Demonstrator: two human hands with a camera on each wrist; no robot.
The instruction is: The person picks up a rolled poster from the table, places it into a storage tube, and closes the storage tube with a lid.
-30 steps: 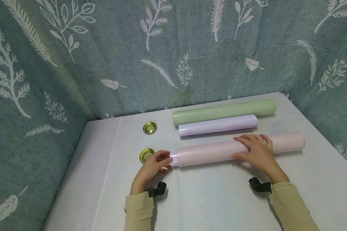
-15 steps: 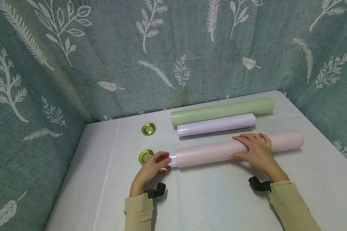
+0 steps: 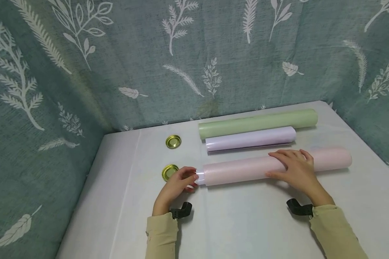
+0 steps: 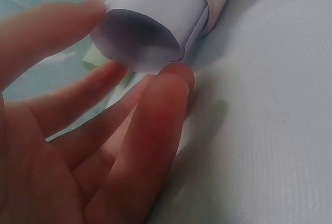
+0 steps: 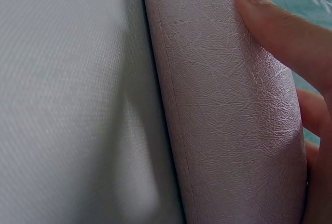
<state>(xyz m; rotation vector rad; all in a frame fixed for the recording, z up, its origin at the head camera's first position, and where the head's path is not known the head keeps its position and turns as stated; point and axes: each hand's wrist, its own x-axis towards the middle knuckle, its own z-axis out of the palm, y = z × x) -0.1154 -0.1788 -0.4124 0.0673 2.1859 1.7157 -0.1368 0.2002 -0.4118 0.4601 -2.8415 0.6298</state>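
Holds a pink tube (image 3: pixel 238 171) with the right hand (image 3: pixel 295 171), thumb on the near side and the other fingers bent over the top and far side, nearer to the right end than the left. Has the tube lying sideways on the white table (image 3: pixel 240 226), slightly slanted, closest of all the long pieces to the person. Pinches a pale roll (image 3: pixel 200 177) with the left hand (image 3: pixel 178 185), thumb and fingertips partly closed at the rim of the hollow end. Shows only a short length of the roll out of the tube's left end, with an overlapping edge visible in the left wrist view.

Beyond the pink tube, has a lavender roll (image 3: pixel 251 139) lying roughly parallel, and close along the far side of that, a longer green tube (image 3: pixel 257 124). To the left, shows a nearer gold cap (image 3: pixel 169 172) just beside the left hand, partly hidden by it, and a farther gold cap (image 3: pixel 173 141) well apart from both hands. Wears khaki sleeves (image 3: pixel 162 230) and a black wrist camera (image 3: pixel 182 210) on each arm. Beyond the table, shows a green leaf-patterned curtain (image 3: pixel 142 72).
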